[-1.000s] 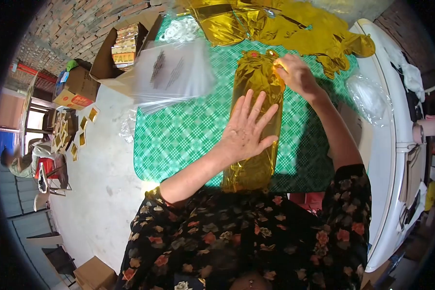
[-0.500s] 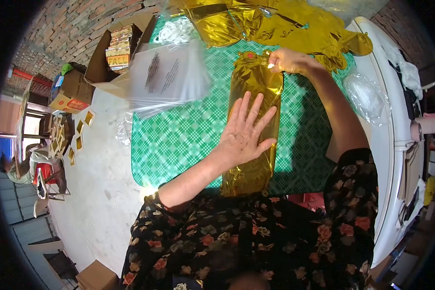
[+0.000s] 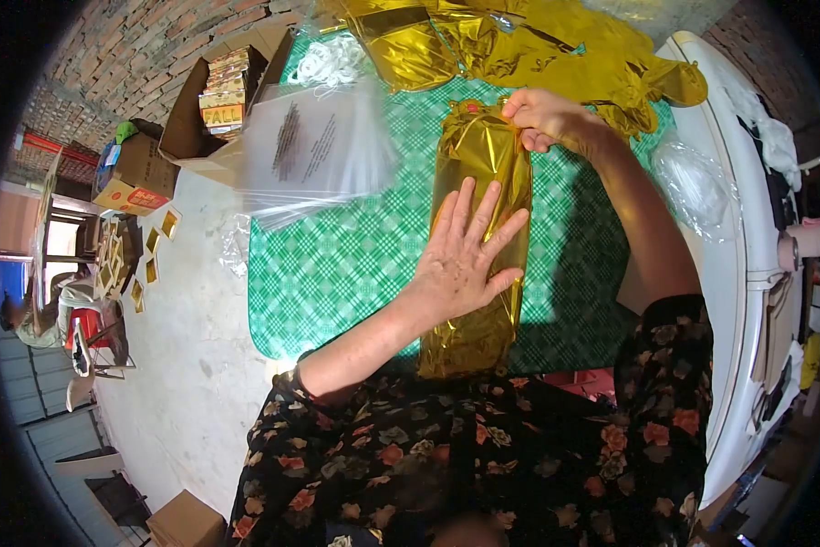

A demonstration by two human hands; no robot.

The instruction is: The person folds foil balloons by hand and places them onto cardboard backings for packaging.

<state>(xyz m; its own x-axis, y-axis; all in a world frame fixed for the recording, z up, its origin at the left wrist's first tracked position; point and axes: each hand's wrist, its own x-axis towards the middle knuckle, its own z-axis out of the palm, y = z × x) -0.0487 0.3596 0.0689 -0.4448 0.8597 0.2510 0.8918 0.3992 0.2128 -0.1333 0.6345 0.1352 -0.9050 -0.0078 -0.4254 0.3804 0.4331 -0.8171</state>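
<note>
A folded gold foil balloon (image 3: 472,333) lies lengthwise on the green checked tablecloth (image 3: 337,283), its near end by my body. My left hand (image 3: 460,264) rests flat on its middle, fingers spread. At the far right corner of the foil, my right hand (image 3: 551,118) pinches the edge between thumb and fingers. A small red spot shows on the far end of the foil. Beyond my hands, more gold foil balloons (image 3: 556,59) lie in a loose heap at the back of the table.
Clear printed plastic bags (image 3: 314,155) are stacked at the table's left, below a bundle of white string (image 3: 331,62). An open carton (image 3: 180,114) holds small printed packs. A clear plastic bag (image 3: 693,182) lies at right. Another person (image 3: 41,319) sits far left.
My right hand has shifted slightly along the foil's far right corner, its fingers turning. The foil's upper part has creased differently. My left hand stays nearly in place.
</note>
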